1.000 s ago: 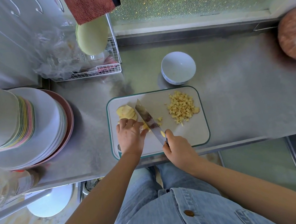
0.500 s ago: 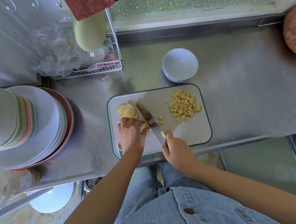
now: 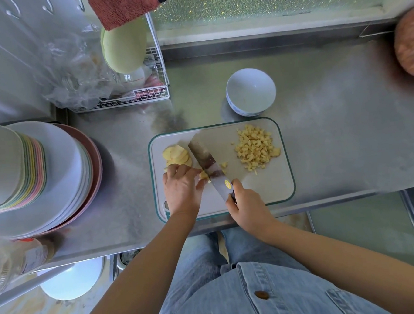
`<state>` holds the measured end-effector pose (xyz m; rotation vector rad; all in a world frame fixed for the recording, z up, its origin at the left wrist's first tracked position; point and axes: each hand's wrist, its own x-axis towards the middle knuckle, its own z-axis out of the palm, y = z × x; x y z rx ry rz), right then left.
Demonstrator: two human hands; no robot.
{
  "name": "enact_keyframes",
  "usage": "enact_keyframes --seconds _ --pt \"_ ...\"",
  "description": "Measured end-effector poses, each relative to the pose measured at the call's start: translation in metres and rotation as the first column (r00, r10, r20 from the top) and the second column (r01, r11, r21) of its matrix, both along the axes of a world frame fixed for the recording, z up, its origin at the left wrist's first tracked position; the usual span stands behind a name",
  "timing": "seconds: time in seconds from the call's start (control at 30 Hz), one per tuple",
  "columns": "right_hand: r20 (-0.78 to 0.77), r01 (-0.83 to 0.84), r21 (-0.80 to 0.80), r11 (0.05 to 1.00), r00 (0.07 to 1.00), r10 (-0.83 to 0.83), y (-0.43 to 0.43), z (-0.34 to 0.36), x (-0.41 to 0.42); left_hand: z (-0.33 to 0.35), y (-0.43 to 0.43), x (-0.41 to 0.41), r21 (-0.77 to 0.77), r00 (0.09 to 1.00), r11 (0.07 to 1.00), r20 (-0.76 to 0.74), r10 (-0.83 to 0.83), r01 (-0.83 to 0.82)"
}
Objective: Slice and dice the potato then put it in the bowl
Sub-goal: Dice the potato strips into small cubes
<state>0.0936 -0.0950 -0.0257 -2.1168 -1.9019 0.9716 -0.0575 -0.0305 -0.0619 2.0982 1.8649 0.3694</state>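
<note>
Head view: dicing under way. Right hand grip closed round knife; left hand pins potato strips. Next: further cuts, then transfer to empty bowl.

One white rectangular cutting board with a green rim lies on the steel counter. One small white round ceramic bowl stands at twelve o'clock from it. One steel knife with a broad blade rests on the board. One fanned stack of pale yellow potato slices sits at nine o'clock on the board; the slices overlap too much to count. One heap of small yellow potato cubes sits at two o'clock, far too many to count. Two bare hands are in view, the left hand and the right hand.
</note>
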Motion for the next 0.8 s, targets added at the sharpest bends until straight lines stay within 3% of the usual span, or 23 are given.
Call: enact_keyframes --seconds 0.3,0.8 --pt "-0.037 -0.039 0.051 0.998 0.998 0.041 -0.004 0.009 0.009 0.001 -0.002 -0.006 -0.009 1.000 1.000 -0.021 -0.013 0.012" --pt "0.046 -0.106 0.000 0.994 0.993 0.106 -0.008 0.012 0.003 0.003 -0.001 0.000 -0.024 0.999 0.999 -0.025 0.022 -0.023"
